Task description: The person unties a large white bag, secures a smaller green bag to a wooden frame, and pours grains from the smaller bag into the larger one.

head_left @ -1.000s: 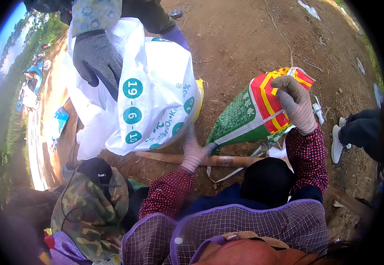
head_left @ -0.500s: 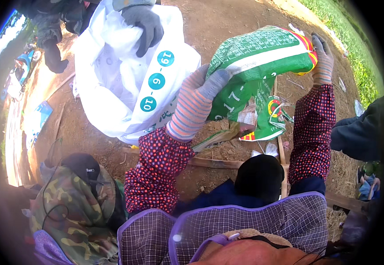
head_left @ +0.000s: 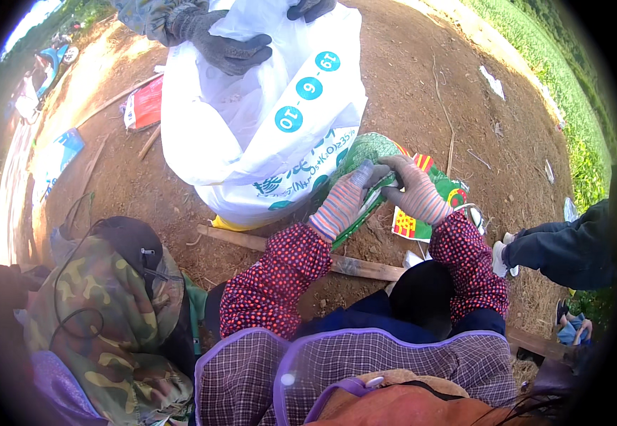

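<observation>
Both my hands wear striped knit gloves. My left hand (head_left: 342, 202) grips the near edge of a green woven bag (head_left: 367, 148) with red and yellow trim. Close beside it, my right hand (head_left: 421, 192) pinches the same bag, thumb and fingertips meeting near my left fingers. The bag is bunched and folded between them, partly hidden by the gloves. Just beyond my left hand stands a large white woven sack (head_left: 333, 106) with blue circles and a clear liner, its mouth gaping. A co-worker's grey-gloved hand (head_left: 232, 46) holds its rim; another grey glove (head_left: 311, 8) is at its far side.
A wooden strip (head_left: 365, 268) lies on the bare soil before my knees. A person's dark-trousered leg (head_left: 560, 248) is at the right. A camouflage-clothed person (head_left: 110, 305) sits at my left. A red and white bag (head_left: 144, 104) lies beyond the white sack's left side.
My hands have come together from wide apart, and the green bag, stretched out before, is now gathered low between them. A second grey-gloved hand now shows at the white sack.
</observation>
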Demonstrator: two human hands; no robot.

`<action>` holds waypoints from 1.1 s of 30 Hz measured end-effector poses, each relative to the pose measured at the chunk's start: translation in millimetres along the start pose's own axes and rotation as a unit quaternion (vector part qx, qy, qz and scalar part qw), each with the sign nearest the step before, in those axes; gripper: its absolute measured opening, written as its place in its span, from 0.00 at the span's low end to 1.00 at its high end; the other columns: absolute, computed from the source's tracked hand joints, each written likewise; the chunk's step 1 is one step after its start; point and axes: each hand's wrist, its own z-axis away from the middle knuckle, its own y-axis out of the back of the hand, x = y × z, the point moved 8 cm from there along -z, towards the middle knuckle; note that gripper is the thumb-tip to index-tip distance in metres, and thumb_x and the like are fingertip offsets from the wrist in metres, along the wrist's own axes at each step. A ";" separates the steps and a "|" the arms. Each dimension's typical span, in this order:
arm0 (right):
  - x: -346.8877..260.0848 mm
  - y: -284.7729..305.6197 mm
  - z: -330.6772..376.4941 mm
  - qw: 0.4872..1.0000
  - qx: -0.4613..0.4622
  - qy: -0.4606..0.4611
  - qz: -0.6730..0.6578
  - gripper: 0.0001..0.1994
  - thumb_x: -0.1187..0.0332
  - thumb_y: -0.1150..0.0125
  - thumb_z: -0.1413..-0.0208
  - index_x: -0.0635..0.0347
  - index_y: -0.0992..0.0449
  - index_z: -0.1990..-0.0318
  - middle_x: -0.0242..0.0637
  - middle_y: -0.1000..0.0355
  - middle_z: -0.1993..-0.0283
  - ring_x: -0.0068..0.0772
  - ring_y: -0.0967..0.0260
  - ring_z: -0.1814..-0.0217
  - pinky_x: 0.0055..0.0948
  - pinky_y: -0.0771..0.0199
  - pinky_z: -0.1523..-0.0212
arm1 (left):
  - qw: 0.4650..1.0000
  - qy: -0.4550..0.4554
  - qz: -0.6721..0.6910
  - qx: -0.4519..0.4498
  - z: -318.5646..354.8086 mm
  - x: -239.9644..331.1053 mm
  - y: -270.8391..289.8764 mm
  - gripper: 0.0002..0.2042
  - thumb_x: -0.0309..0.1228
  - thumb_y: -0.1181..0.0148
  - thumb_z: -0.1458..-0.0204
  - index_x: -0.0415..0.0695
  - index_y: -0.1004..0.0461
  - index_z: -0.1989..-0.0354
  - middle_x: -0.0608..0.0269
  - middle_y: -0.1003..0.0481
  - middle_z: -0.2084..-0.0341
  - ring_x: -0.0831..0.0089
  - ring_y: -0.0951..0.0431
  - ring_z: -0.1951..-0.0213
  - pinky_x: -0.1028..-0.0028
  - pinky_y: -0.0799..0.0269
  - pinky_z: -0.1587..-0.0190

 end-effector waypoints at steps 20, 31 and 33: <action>20.1 4.2 11.6 0.959 0.045 -0.098 -0.262 0.08 0.80 0.38 0.51 0.59 0.29 0.66 0.25 0.31 0.68 0.15 0.34 0.66 0.19 0.30 0.63 | 0.655 0.140 -0.739 -0.069 -38.8 -115.1 157.5 0.21 0.42 0.49 0.44 0.51 0.24 0.44 0.52 0.29 0.42 0.60 0.29 0.40 0.62 0.34 0.40; 93.4 2.1 2.7 0.909 0.084 -0.143 -0.382 0.06 0.76 0.40 0.48 0.57 0.30 0.65 0.33 0.30 0.56 0.27 0.34 0.55 0.27 0.33 0.47 | 0.695 0.072 -0.715 -0.009 -3.6 -0.3 75.5 0.35 0.50 0.43 0.48 0.46 0.40 0.34 0.46 0.25 0.49 0.52 0.26 0.46 0.56 0.32 0.43; 106.3 3.2 5.7 0.911 0.044 -0.108 -0.395 0.07 0.73 0.38 0.47 0.57 0.30 0.63 0.33 0.30 0.57 0.29 0.33 0.57 0.29 0.32 0.47 | 0.645 -0.062 -0.762 -0.004 10.1 56.3 21.1 0.36 0.47 0.42 0.49 0.46 0.43 0.32 0.45 0.27 0.47 0.50 0.26 0.46 0.55 0.31 0.44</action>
